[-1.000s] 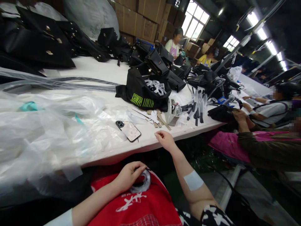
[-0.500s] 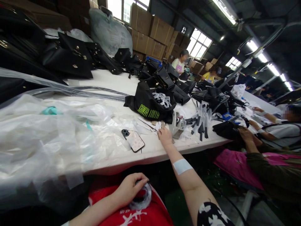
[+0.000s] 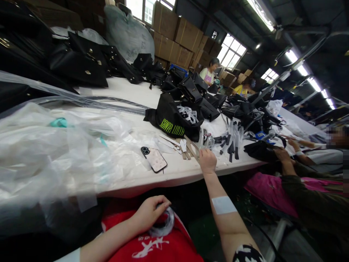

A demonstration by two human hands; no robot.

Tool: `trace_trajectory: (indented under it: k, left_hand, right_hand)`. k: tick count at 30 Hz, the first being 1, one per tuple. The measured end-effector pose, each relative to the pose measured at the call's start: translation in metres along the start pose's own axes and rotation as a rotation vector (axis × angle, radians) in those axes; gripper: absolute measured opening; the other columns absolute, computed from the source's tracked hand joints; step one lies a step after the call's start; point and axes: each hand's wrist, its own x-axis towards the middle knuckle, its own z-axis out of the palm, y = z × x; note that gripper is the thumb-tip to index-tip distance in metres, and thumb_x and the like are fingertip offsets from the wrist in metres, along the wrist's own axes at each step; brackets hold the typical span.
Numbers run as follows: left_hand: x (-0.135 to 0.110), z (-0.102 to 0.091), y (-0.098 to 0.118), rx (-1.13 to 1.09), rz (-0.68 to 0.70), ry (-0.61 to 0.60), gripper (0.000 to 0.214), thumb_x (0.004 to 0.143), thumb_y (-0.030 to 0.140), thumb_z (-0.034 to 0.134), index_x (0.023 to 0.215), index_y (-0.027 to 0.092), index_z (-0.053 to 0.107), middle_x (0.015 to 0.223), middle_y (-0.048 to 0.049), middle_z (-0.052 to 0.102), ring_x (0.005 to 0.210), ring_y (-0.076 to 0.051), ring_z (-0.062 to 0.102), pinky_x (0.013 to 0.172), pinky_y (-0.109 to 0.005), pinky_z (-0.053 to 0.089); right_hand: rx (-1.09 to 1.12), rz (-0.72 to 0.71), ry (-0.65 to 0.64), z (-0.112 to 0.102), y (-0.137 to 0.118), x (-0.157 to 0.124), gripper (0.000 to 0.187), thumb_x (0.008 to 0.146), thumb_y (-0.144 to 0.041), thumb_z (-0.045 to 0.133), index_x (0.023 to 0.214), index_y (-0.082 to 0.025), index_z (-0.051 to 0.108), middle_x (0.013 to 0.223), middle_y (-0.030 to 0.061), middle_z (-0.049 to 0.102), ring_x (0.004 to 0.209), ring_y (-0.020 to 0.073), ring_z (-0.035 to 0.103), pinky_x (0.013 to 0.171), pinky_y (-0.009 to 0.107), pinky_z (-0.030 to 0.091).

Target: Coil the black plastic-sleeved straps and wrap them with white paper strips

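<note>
My left hand (image 3: 149,211) rests in my lap on a red cloth (image 3: 166,247), its fingers curled round a roll of clear tape (image 3: 165,222). My right hand (image 3: 207,161) is stretched out over the white table (image 3: 177,171), its fingers curled near a small clear tape dispenser (image 3: 205,140) and some flat cardboard and paper strips (image 3: 182,145). What the right hand holds, if anything, is hidden. A phone (image 3: 154,159) in a pale case lies face down to the left of that hand. A black bag with green lettering (image 3: 171,122) sits just beyond the strips.
Crumpled clear plastic sheeting (image 3: 49,153) covers the table's left part. Black handbags (image 3: 81,62) and black straps (image 3: 233,140) crowd the far side and middle. Other people sit on the right, their hands (image 3: 282,154) on a black bag. Cardboard boxes (image 3: 177,40) are stacked behind.
My right hand reached from the table's edge to the paper strips, then shifted right toward the tape dispenser. My left hand stayed on the tape roll.
</note>
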Motion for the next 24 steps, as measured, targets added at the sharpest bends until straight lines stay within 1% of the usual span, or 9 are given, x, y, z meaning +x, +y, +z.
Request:
trace_trajectory:
  k: [2, 3, 6, 7, 9, 12, 16, 19, 24]
  left_hand:
    - [0.001, 0.002, 0.000, 0.001, 0.001, -0.009, 0.038, 0.085, 0.048, 0.049, 0.085, 0.017, 0.070, 0.084, -0.0046, 0.071, 0.081, -0.021, 0.063, 0.077, -0.027, 0.047]
    - [0.001, 0.003, 0.000, 0.003, 0.002, -0.014, 0.037, 0.085, 0.047, 0.049, 0.085, 0.017, 0.070, 0.084, -0.0046, 0.071, 0.081, -0.020, 0.063, 0.077, -0.027, 0.047]
    - [0.002, 0.006, 0.002, 0.008, 0.011, -0.027, 0.037, 0.085, 0.047, 0.048, 0.085, 0.017, 0.070, 0.083, -0.0044, 0.071, 0.080, -0.020, 0.063, 0.077, -0.027, 0.047]
    - [0.002, 0.007, 0.002, 0.009, 0.012, -0.030, 0.037, 0.085, 0.047, 0.048, 0.085, 0.017, 0.071, 0.083, -0.0044, 0.071, 0.080, -0.020, 0.063, 0.077, -0.027, 0.047]
    - [0.001, 0.008, 0.002, 0.009, 0.009, -0.033, 0.038, 0.085, 0.048, 0.048, 0.085, 0.017, 0.071, 0.084, -0.0044, 0.072, 0.081, -0.020, 0.063, 0.078, -0.027, 0.047]
    - [-0.001, 0.007, 0.002, 0.010, 0.008, -0.022, 0.038, 0.085, 0.048, 0.048, 0.086, 0.017, 0.071, 0.086, -0.0050, 0.072, 0.084, -0.021, 0.063, 0.080, -0.027, 0.047]
    - [-0.002, 0.006, 0.003, 0.026, 0.008, -0.012, 0.038, 0.085, 0.048, 0.048, 0.087, 0.018, 0.071, 0.086, -0.0049, 0.072, 0.085, -0.021, 0.063, 0.081, -0.028, 0.047]
    - [-0.002, 0.007, 0.003, 0.040, 0.015, -0.018, 0.038, 0.086, 0.047, 0.048, 0.086, 0.018, 0.071, 0.085, -0.0048, 0.072, 0.084, -0.021, 0.063, 0.080, -0.028, 0.047]
    - [-0.003, 0.008, 0.003, 0.033, 0.023, -0.016, 0.037, 0.087, 0.045, 0.047, 0.087, 0.018, 0.072, 0.085, -0.0045, 0.072, 0.084, -0.021, 0.063, 0.079, -0.027, 0.047]
  right_hand:
    - [0.044, -0.059, 0.086, -0.004, 0.000, -0.018, 0.029, 0.096, -0.029, 0.043, 0.092, -0.015, 0.068, 0.088, 0.0110, 0.066, 0.080, 0.0199, 0.056, 0.077, 0.031, 0.039]
    - [0.085, -0.096, 0.073, -0.004, -0.004, -0.028, 0.030, 0.097, -0.029, 0.042, 0.095, -0.016, 0.068, 0.090, 0.0111, 0.066, 0.083, 0.0201, 0.056, 0.079, 0.032, 0.039]
    - [0.217, -0.200, -0.111, 0.004, -0.025, -0.054, 0.028, 0.096, -0.029, 0.043, 0.095, -0.018, 0.070, 0.092, 0.0099, 0.067, 0.086, 0.0198, 0.056, 0.084, 0.031, 0.039]
    - [0.246, -0.216, -0.170, 0.007, -0.032, -0.060, 0.027, 0.096, -0.029, 0.045, 0.093, -0.019, 0.071, 0.091, 0.0087, 0.068, 0.086, 0.0193, 0.056, 0.084, 0.031, 0.040]
    - [0.272, -0.197, -0.227, 0.014, -0.042, -0.067, 0.024, 0.094, -0.030, 0.050, 0.090, -0.021, 0.071, 0.088, 0.0065, 0.068, 0.086, 0.0183, 0.057, 0.083, 0.029, 0.041]
    - [0.290, -0.117, -0.257, 0.020, -0.044, -0.067, 0.022, 0.092, -0.031, 0.053, 0.090, -0.020, 0.072, 0.090, 0.0054, 0.067, 0.087, 0.0170, 0.059, 0.081, 0.026, 0.042]
    - [0.309, -0.057, -0.334, 0.020, -0.036, -0.056, 0.024, 0.093, -0.034, 0.052, 0.088, -0.022, 0.073, 0.092, 0.0035, 0.068, 0.085, 0.0144, 0.062, 0.076, 0.023, 0.044]
    - [0.295, -0.045, -0.401, 0.017, -0.032, -0.046, 0.025, 0.093, -0.035, 0.052, 0.087, -0.022, 0.073, 0.091, 0.0031, 0.070, 0.086, 0.0150, 0.063, 0.074, 0.023, 0.044]
    - [0.241, -0.086, -0.475, 0.010, -0.032, -0.035, 0.025, 0.095, -0.030, 0.048, 0.094, -0.020, 0.071, 0.096, 0.0072, 0.070, 0.089, 0.0181, 0.062, 0.080, 0.026, 0.043]
